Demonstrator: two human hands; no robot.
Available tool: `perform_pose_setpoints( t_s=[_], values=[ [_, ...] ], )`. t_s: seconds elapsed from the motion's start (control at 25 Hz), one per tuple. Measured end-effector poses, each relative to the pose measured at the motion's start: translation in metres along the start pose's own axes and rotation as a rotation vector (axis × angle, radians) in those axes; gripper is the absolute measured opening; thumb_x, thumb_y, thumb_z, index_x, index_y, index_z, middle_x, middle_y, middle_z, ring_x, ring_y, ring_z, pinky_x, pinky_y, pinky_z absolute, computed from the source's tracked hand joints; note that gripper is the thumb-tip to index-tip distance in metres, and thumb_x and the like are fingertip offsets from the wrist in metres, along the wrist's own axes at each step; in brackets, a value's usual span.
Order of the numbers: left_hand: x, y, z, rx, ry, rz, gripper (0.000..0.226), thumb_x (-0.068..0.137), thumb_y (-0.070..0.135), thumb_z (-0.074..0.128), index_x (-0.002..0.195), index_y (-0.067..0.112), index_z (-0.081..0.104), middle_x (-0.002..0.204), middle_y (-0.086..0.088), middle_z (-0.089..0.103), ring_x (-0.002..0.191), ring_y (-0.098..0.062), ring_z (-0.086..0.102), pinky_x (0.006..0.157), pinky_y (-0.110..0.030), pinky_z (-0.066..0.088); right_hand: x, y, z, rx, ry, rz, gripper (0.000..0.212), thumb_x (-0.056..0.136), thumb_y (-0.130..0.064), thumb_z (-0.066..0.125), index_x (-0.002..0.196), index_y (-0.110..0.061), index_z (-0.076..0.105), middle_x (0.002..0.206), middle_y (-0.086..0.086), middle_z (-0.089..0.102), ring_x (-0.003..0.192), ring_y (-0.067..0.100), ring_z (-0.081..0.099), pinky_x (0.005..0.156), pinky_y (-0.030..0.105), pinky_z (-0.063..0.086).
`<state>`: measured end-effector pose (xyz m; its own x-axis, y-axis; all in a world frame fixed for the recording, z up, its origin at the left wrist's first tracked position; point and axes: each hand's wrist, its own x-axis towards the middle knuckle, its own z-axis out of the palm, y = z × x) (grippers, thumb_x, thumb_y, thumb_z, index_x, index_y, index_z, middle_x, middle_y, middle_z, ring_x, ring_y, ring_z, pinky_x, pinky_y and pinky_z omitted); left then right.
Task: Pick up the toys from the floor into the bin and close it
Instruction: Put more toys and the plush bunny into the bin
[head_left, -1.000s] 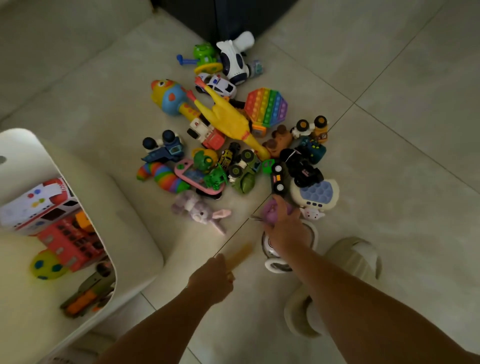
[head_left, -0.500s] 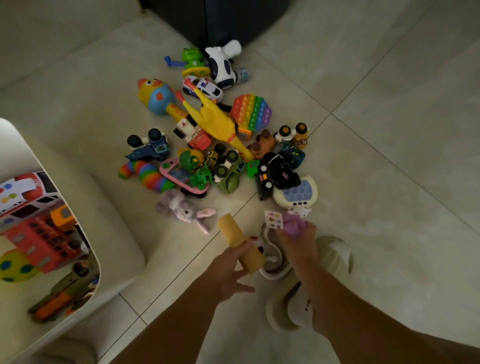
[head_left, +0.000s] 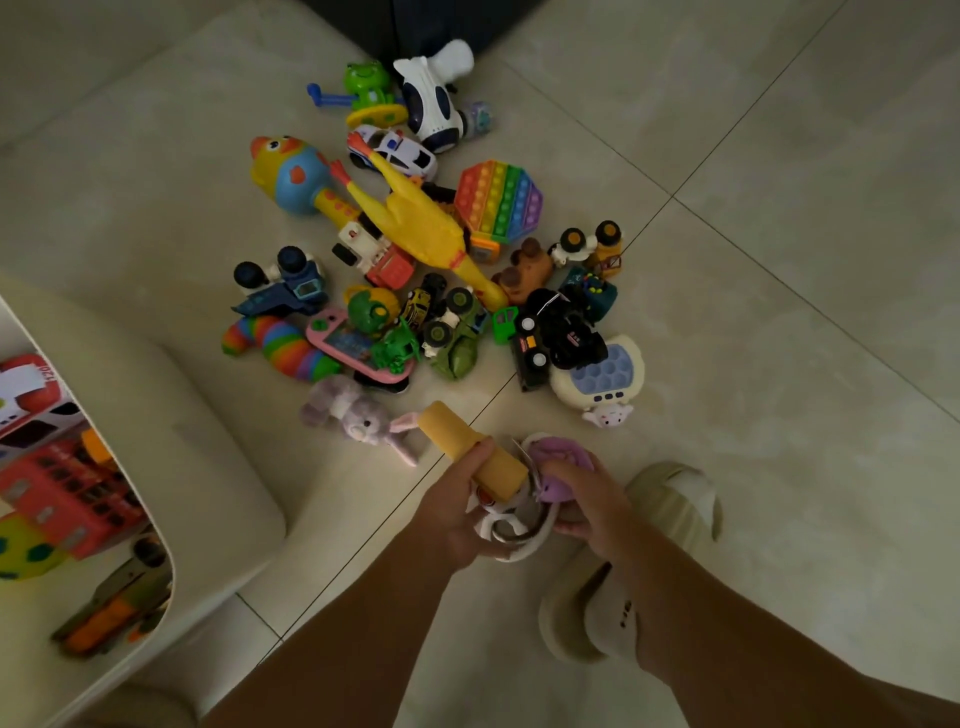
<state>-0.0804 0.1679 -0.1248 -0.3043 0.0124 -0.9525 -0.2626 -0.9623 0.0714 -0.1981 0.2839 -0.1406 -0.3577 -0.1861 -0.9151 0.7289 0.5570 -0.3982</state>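
A heap of toys lies on the tiled floor: a yellow rubber chicken, a rainbow pop pad, a rainbow slug, a grey plush bunny, cars and trucks. The white bin stands open at the left with a red bus and other toys inside. My left hand grips a yellow cylinder toy. My right hand holds a purple plush toy. Both hands meet over a white round toy near the floor.
My foot in a cream slipper stands just right of the hands. A dark cabinet rises behind the heap. Bare tiles stretch to the right of the toys and between the heap and the bin.
My left hand brought the yellow cylinder rightwards until it met my right hand with the purple plush. Both hands now close around the white round toy.
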Motion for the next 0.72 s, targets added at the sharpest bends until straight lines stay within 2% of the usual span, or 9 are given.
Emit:
perform_pose_setpoints(
  t_s=[0.08, 0.2, 0.32, 0.4, 0.48, 0.56, 0.6, 0.68, 0.72],
  values=[
    [0.001, 0.001, -0.004, 0.009, -0.008, 0.003, 0.035, 0.078, 0.043, 0.072, 0.108, 0.029, 0.059, 0.124, 0.002, 0.054, 0.108, -0.021, 0.053, 0.088, -0.073, 0.035, -0.003, -0.001, -0.001, 0.106, -0.087, 0.048, 0.046, 0.076, -0.021, 0.073, 0.118, -0.029, 0.058, 0.117, 0.015, 0.062, 0.098, 0.034, 0.064, 0.092, 0.051, 0.052],
    [-0.007, 0.001, -0.003, -0.014, -0.029, -0.002, 0.043, 0.080, 0.050, 0.066, 0.115, 0.026, 0.056, 0.115, -0.003, 0.058, 0.101, -0.025, 0.056, 0.089, -0.066, 0.040, -0.007, -0.001, 0.004, 0.255, -0.201, 0.091, 0.046, 0.068, -0.021, 0.072, 0.112, -0.030, 0.059, 0.120, 0.016, 0.061, 0.102, 0.035, 0.059, 0.098, 0.051, 0.045],
    [-0.025, 0.008, -0.001, -0.124, -0.087, 0.015, 0.033, 0.083, 0.046, 0.063, 0.100, 0.017, 0.062, 0.103, -0.014, 0.065, 0.097, -0.033, 0.061, 0.095, -0.053, 0.045, -0.021, -0.004, 0.019, 0.432, -0.317, 0.067, 0.031, 0.080, -0.024, 0.064, 0.108, -0.037, 0.061, 0.119, 0.010, 0.065, 0.105, 0.034, 0.059, 0.101, 0.054, 0.041],
    [-0.034, 0.016, -0.005, -0.153, -0.121, 0.056, 0.045, 0.078, 0.047, 0.069, 0.110, 0.016, 0.060, 0.116, -0.016, 0.064, 0.108, -0.036, 0.060, 0.100, -0.057, 0.042, -0.029, -0.007, 0.029, 0.535, -0.364, 0.000, 0.029, 0.085, -0.027, 0.062, 0.111, -0.039, 0.059, 0.130, 0.007, 0.063, 0.111, 0.032, 0.059, 0.105, 0.054, 0.039],
    [-0.049, 0.025, -0.008, -0.131, -0.144, 0.107, 0.058, 0.073, 0.048, 0.072, 0.121, 0.018, 0.057, 0.125, -0.016, 0.062, 0.115, -0.037, 0.060, 0.100, -0.059, 0.042, -0.035, -0.014, 0.040, 0.562, -0.401, -0.082, 0.052, 0.077, -0.036, 0.069, 0.127, -0.034, 0.053, 0.141, 0.010, 0.054, 0.124, 0.032, 0.053, 0.108, 0.057, 0.035],
    [-0.070, 0.034, -0.006, -0.119, -0.179, 0.144, 0.056, 0.073, 0.048, 0.071, 0.119, 0.018, 0.059, 0.127, -0.015, 0.063, 0.115, -0.037, 0.061, 0.096, -0.058, 0.046, -0.047, -0.025, 0.049, 0.535, -0.404, -0.136, 0.079, 0.070, -0.047, 0.075, 0.141, -0.030, 0.044, 0.146, 0.014, 0.048, 0.135, 0.035, 0.044, 0.108, 0.062, 0.032],
    [-0.084, 0.040, -0.006, -0.118, -0.203, 0.164, 0.053, 0.075, 0.047, 0.070, 0.118, 0.018, 0.059, 0.126, -0.015, 0.063, 0.113, -0.036, 0.061, 0.090, -0.055, 0.051, -0.056, -0.032, 0.054, 0.521, -0.418, -0.150, 0.077, 0.073, -0.052, 0.071, 0.141, -0.028, 0.045, 0.145, 0.014, 0.049, 0.135, 0.036, 0.045, 0.108, 0.062, 0.033],
    [-0.111, 0.050, -0.008, -0.117, -0.261, 0.216, 0.056, 0.076, 0.046, 0.069, 0.122, 0.018, 0.058, 0.127, -0.014, 0.063, 0.108, -0.035, 0.063, 0.077, -0.051, 0.056, -0.079, -0.048, 0.065, 0.490, -0.485, -0.162, 0.057, 0.087, -0.057, 0.051, 0.133, -0.022, 0.056, 0.136, 0.014, 0.059, 0.125, 0.035, 0.055, 0.103, 0.057, 0.043],
    [-0.125, 0.055, -0.010, -0.115, -0.296, 0.244, 0.061, 0.074, 0.046, 0.070, 0.126, 0.017, 0.057, 0.129, -0.014, 0.062, 0.109, -0.035, 0.063, 0.080, -0.053, 0.056, -0.092, -0.055, 0.070, 0.488, -0.512, -0.172, 0.052, 0.091, -0.057, 0.042, 0.125, -0.022, 0.061, 0.129, 0.013, 0.064, 0.116, 0.033, 0.062, 0.095, 0.053, 0.050]
  ],
)
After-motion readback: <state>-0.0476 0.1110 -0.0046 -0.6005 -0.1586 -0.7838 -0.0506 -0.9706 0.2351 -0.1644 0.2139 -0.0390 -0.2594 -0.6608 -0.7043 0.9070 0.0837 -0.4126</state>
